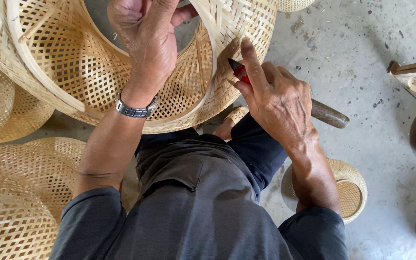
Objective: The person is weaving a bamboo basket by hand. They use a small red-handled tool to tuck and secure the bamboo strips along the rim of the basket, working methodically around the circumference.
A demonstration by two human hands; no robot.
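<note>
Dark grey cloth (193, 207) of the person's shirt and trousers filled the bottom of the view, the sleeves pushed up past the elbows. Above it a large woven bamboo basket (73, 67) lay tipped on its side over the lap, its open mouth turned toward the person. The left hand (145, 38), a metal wristwatch (136, 110) on its wrist, reached into the basket and was closed on the rim band at the far edge, fingers curled over it. The right hand (275, 98) was clenched around a red-handled tool (238, 71) with a dark pointed tip, forefinger stretched along the weave, the tip touching the outer wall of the basket near its rim. A brownish rod (329, 113) stuck out from behind that hand, though I could not tell whether it belonged to the tool. More woven baskets (20, 192) were stacked at the left, a small round one (350, 190) sat by the right elbow, and wooden offcuts (410, 77) lay on the concrete floor (362, 48).
</note>
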